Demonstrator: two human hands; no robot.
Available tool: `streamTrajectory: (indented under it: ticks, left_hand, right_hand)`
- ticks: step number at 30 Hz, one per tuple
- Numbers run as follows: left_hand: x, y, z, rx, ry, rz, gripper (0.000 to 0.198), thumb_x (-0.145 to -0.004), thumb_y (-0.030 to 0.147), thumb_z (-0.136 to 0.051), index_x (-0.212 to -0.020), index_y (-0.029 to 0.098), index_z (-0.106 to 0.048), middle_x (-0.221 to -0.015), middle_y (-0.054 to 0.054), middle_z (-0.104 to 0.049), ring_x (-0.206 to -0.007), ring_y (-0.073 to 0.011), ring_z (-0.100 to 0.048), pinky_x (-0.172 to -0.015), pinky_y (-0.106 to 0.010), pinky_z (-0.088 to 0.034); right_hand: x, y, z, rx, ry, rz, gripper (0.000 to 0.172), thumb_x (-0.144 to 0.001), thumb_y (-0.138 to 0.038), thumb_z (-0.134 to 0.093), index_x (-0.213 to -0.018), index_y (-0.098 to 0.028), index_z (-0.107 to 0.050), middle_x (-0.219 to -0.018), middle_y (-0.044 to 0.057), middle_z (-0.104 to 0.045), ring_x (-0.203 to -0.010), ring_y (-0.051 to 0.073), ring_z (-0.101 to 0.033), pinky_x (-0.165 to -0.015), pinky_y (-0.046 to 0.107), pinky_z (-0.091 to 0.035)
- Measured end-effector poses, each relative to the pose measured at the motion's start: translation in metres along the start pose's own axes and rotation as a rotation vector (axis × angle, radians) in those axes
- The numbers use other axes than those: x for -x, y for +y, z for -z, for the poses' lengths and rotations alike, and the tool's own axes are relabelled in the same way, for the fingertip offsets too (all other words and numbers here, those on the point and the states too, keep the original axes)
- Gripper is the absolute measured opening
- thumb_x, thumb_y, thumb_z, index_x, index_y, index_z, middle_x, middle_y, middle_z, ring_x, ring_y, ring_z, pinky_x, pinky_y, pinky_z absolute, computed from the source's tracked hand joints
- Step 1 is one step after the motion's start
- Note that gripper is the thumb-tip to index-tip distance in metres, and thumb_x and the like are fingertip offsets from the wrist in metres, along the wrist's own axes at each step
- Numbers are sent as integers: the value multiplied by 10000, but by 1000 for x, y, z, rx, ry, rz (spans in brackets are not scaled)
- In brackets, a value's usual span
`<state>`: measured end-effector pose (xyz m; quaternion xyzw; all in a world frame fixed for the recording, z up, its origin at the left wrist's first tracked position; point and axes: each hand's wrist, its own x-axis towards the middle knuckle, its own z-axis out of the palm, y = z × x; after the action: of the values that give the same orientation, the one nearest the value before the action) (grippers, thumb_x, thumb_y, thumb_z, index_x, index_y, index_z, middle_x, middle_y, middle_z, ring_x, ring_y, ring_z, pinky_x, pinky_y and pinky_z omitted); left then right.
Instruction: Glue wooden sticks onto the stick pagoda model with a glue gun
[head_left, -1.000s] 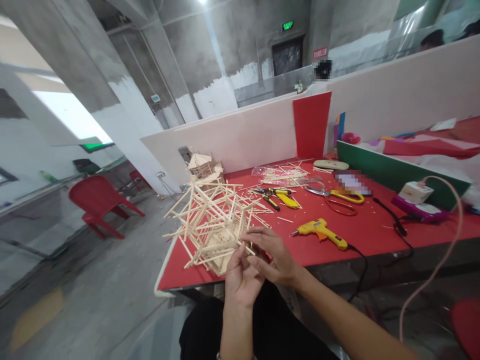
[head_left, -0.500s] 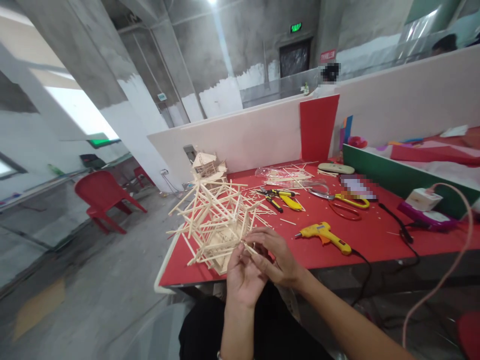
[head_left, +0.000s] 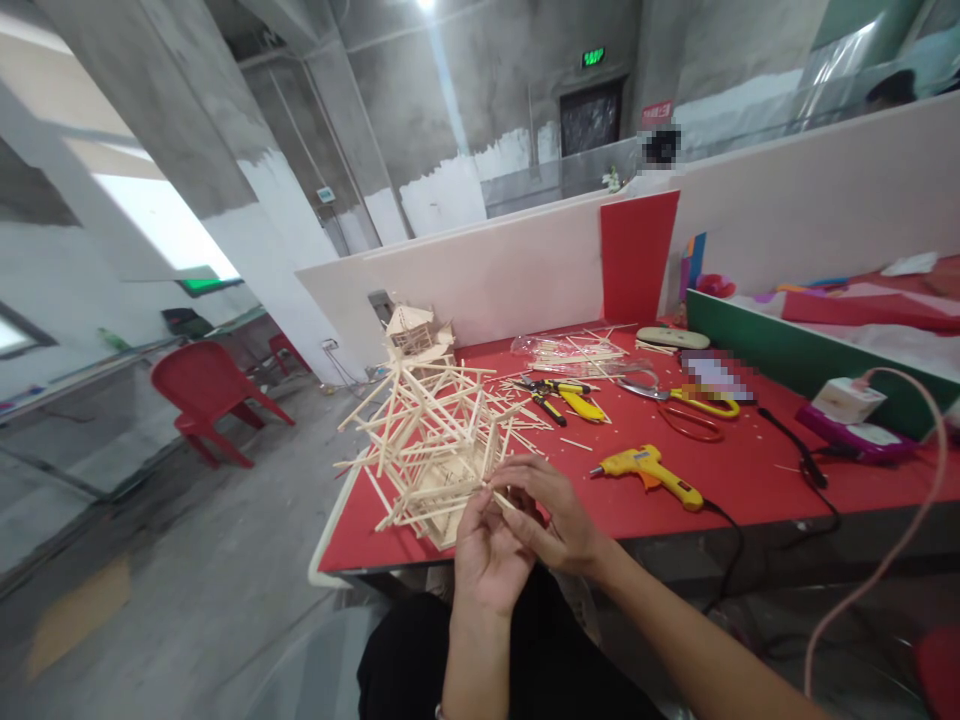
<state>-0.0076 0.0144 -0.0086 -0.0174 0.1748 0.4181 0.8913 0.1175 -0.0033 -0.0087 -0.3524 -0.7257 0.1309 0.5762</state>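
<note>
1. At the near left corner of a red surface (head_left: pixel 540 480), a thin stick (head_left: pixel 503 500) is pinched between a person's two hands. The left hand (head_left: pixel 493 556), palm turned up, closes narrowly on it with thumb and fingertips; the right hand (head_left: pixel 551 512) grips it from above and beside.
2. Against those fingertips stands an open lattice of pale wooden sticks, the stick model (head_left: pixel 442 489), set on a flat base. A smaller wooden model (head_left: pixel 411 328) sits behind it.
3. High on the far wall glows a green sign (head_left: pixel 592 57), with a red sign (head_left: pixel 657 110) lower down; both carry characters too small to read. A label on the yellow glue gun (head_left: pixel 646 472) is likewise illegible, and the face of a flat item (head_left: pixel 718 376) is blurred out.
4. The surface's front edge passes just below the model, whose outer sticks jut toward the left edge. A pale partition (head_left: pixel 450 275) bounds the back; a green board (head_left: pixel 810 350) stands to the right.
5. Between the hands and the glue gun runs a stretch of red, with pliers (head_left: pixel 574 401) and yellow-and-red-handled scissors (head_left: pixel 709 404) farther back.
</note>
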Motion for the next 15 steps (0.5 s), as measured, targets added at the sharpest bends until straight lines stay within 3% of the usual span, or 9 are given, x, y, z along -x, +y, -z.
streamTrajectory:
  ticks: [15]
  left_hand:
    - [1,0,-2,-27,17,-11,111,-781,152,-583,-858,143,-663,-836,-55,-671,-831,-161,-643,-747,-251,-498]
  right_hand:
    - [0,-2,1,-13,-6,-9,291,-851,-269,-512,-1131,-219,-568,-1038,84,-648,-1065,223,-542,-937,418,-448]
